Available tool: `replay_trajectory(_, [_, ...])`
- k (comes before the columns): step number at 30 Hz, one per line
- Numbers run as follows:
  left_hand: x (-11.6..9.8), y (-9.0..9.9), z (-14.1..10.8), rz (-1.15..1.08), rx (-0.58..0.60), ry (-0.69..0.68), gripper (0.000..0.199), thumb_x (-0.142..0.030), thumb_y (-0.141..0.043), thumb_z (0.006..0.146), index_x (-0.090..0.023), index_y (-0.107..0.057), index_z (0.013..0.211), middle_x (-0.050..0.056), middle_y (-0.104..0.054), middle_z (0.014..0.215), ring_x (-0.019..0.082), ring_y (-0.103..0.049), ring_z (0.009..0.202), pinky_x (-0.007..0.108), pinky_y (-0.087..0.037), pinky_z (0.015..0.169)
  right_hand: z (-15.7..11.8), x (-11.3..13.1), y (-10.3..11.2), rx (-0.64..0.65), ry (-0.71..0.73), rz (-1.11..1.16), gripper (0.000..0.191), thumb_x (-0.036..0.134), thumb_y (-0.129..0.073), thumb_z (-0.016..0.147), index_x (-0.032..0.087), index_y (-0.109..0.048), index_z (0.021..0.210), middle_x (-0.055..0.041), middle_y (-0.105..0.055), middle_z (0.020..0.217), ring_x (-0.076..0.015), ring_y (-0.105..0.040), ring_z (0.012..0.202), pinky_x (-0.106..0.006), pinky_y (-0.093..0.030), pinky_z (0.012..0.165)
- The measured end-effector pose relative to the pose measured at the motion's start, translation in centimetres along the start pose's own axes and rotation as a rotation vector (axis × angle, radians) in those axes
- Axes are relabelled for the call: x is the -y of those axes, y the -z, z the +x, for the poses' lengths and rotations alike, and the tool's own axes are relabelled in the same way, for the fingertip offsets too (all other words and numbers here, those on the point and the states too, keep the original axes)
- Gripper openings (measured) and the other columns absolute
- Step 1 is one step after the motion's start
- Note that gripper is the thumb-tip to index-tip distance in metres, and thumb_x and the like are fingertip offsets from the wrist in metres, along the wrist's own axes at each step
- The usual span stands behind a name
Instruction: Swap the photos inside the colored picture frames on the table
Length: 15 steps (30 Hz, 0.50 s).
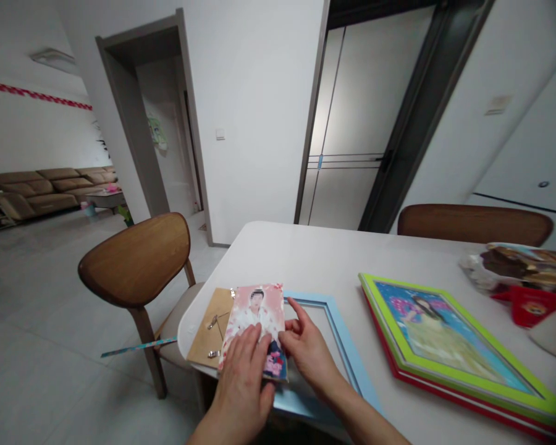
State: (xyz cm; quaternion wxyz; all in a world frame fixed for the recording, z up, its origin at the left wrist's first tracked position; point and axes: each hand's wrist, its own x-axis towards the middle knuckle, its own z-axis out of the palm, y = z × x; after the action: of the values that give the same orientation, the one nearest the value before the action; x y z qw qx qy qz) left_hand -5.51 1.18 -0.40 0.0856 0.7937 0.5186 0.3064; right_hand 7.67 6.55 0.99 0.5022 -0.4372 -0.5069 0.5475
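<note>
the pink picture is out of any frame, lying near the table's left edge. it overlaps the brown backing board and the left side of the blue frame. that board is off the blue frame, metal clips upward, beside the table's left edge. the blue frame lies by the near edge, with no picture seen in its uncovered part; what lies under the pink picture is hidden.

the left hand is laid flat over the picture's lower part, fingers extended and close together. the right hand has its forefinger stretched out and other fingers curled, thumb at the picture's right edge; whether it pinches, i cannot tell.

farther right, the green frame looks complete, a picture inside, stacked on something red toward the near right corner.
</note>
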Motion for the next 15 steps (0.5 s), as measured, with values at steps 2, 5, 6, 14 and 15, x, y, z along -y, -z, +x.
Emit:
replay_trajectory(2, [-0.6, 0.1, 1.0, -0.110, -0.097, -0.018, 0.055, -0.006, -0.040, 0.066, -0.016, -0.040, 0.120, 0.011, -0.039, 0.128, 0.024, -0.031, 0.119, 0.046, -0.025, 0.098, -0.3, 1.5, -0.2, -0.009, 0.091, 0.052, 0.066, 0.021, -0.051, 0.068, 0.017, -0.021, 0.127, 0.0025, -0.054, 0.075, -0.0076, -0.051, 0.056, -0.021, -0.042, 0.055])
replay_trajectory(5, [-1.7, 0.7, 2.4, -0.421, -0.311, 0.097, 0.041, -0.010, -0.034, 0.077, -0.018, -0.044, 0.116, 0.008, -0.047, 0.122, 0.020, -0.038, 0.115, 0.040, -0.027, 0.099, -0.8, 2.6, 0.4, -0.033, 0.087, 0.018, 0.058, 0.035, -0.049, 0.072, 0.017, -0.029, 0.124, -0.0068, -0.054, 0.099, -0.0131, -0.056, 0.078, -0.026, -0.045, 0.068])
replay_trajectory(6, [-2.2, 0.7, 2.8, -0.558, -0.367, 0.175, 0.037, -0.015, -0.035, 0.080, -0.018, -0.045, 0.115, 0.008, -0.049, 0.119, 0.019, -0.040, 0.114, 0.039, -0.028, 0.098, -0.9, 2.6, 0.7, -0.060, 0.027, -0.006, 0.057, 0.038, -0.047, 0.072, 0.016, -0.031, 0.123, -0.0090, -0.053, 0.105, -0.0148, -0.056, 0.083, -0.027, -0.045, 0.070])
replay_trajectory(14, [-3.5, -1.9, 2.6, -1.234, -0.351, 0.463, 0.049, -0.028, -0.046, 0.075, -0.013, -0.036, 0.120, 0.013, -0.051, 0.116, 0.022, -0.046, 0.108, 0.036, -0.036, 0.092, -0.8, 0.8, 5.9, -0.210, -0.099, 0.051, 0.064, 0.027, -0.044, 0.071, 0.019, -0.019, 0.130, -0.0032, -0.064, 0.080, -0.0152, -0.060, 0.060, -0.024, -0.044, 0.049])
replay_trajectory(15, [-3.2, -1.8, 2.3, -1.152, -0.334, 0.466, 0.050, -0.027, -0.048, 0.074, -0.012, -0.036, 0.120, 0.014, -0.049, 0.119, 0.022, -0.045, 0.110, 0.037, -0.034, 0.093, -0.7, 0.7, 6.8, -0.226, -0.109, -0.012, 0.065, 0.025, -0.044, 0.070, 0.018, -0.020, 0.129, -0.0024, -0.065, 0.075, -0.0149, -0.058, 0.056, -0.023, -0.043, 0.047])
